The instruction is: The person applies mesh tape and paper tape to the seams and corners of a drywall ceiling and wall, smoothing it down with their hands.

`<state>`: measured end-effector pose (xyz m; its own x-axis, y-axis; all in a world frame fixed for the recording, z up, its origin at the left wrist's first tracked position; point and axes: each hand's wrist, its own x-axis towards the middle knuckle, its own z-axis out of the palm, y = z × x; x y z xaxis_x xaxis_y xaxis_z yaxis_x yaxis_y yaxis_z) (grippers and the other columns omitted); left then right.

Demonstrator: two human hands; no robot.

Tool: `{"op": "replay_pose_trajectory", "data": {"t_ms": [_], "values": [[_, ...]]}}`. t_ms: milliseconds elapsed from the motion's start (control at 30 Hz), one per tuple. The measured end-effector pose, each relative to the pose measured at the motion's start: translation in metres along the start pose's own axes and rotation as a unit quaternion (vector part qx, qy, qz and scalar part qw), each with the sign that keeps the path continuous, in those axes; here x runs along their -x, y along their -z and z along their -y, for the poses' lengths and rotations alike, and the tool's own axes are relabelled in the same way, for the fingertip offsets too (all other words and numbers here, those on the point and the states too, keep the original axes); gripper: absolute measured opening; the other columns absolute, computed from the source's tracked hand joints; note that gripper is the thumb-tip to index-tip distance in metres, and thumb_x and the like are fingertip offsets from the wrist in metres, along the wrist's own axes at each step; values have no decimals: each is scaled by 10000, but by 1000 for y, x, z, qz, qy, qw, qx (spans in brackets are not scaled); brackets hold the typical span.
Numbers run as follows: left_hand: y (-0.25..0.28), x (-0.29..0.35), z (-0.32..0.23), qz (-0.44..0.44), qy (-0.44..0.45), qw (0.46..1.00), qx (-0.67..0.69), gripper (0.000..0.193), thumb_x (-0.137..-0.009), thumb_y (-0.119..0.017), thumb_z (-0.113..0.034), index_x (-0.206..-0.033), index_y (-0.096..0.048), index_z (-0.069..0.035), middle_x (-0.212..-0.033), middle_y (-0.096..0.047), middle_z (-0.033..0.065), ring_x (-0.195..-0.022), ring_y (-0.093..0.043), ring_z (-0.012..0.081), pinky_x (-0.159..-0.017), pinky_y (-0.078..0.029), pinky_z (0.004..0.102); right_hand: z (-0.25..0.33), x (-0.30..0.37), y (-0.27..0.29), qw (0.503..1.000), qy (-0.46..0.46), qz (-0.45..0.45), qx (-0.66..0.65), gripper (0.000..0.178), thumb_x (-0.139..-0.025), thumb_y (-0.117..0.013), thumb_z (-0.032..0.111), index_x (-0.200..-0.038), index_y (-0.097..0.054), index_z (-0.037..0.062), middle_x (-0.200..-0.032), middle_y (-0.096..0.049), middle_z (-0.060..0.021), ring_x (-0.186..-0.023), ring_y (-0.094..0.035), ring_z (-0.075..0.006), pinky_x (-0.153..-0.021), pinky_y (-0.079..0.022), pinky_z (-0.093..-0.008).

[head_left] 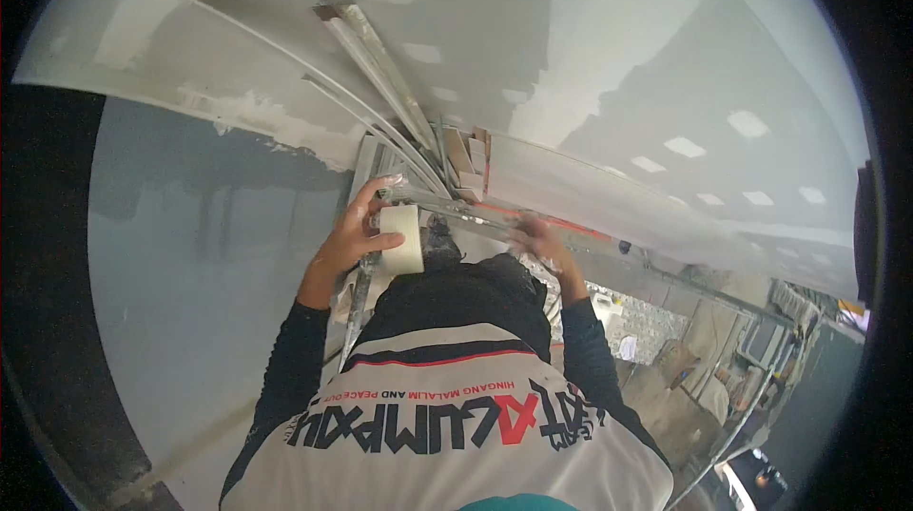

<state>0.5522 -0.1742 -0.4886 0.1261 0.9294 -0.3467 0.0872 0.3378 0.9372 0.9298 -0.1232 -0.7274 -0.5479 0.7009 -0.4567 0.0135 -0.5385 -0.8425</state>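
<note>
Indoors, a worker's left hand [352,240] is gripping a cream roll of tape [401,243], thumb pressing its side, near the left end of a metal bar [480,221]. Open room is separating it from the right hand [540,240], blurring beside the bar, its grasp impossible to tell. Long strips [380,76] are edging the pale wall [628,26] beyond.
</note>
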Motion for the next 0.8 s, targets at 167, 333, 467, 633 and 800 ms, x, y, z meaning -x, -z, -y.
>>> {"op": "replay_pose_trajectory", "data": {"t_ms": [167, 333, 467, 633, 800], "values": [[-48, -35, 8, 19, -10, 1000, -1, 919, -820, -873, -97, -1575, -351, -142, -1254, -556, 114, -1131, -584, 218, -855, -586, 333, 148, 21, -101, 972, 54, 205, -97, 960, -946, -786, 334, -1629, -195, 9, -1472, -510, -218, -1351, -536, -305, -1048, -513, -421], [-52, -48, 13, -13, -62, 996, -58, 762, -897, -808, -137, -1531, -386, -110, -1403, -494, 106, -1248, -546, 246, -915, -606, 392, 156, 12, -114, 982, 72, 176, 5, 1026, -910, -823, 346, -1633, -178, 11, -1480, -487, -199, -1383, -472, -292, -1167, -356, -402], [-5, -38, 6, -93, -94, 991, -5, 490, -987, -701, -92, -1429, -494, -52, -1320, -567, 92, -1207, -590, 209, -971, -564, 348, 139, -5, -105, 979, 64, 175, 83, 995, -851, -859, 320, -1592, -257, 36, -1443, -517, -207, -1377, -478, -297, -1130, -396, -403], [45, -9, -47, -214, -198, 956, -30, 216, -990, -688, -57, -1197, -634, -38, -1095, -680, 53, -1034, -632, 129, -905, -514, 281, 122, -53, -156, 867, 149, 177, 441, 961, -772, -898, 314, -1532, -363, 71, -1483, -468, -235, -1346, -527, -417, -1128, -418, -478], [59, 26, -109, -217, -297, 923, -113, 182, -877, -788, 11, -870, -612, -37, -857, -615, 11, -807, -541, 85, -742, -463, 263, 117, -118, -244, 773, 204, 255, 543, 968, -697, -914, 323, -1493, -424, 71, -1480, -468, -255, -1328, -527, -455, -1113, -422, -523]]}}
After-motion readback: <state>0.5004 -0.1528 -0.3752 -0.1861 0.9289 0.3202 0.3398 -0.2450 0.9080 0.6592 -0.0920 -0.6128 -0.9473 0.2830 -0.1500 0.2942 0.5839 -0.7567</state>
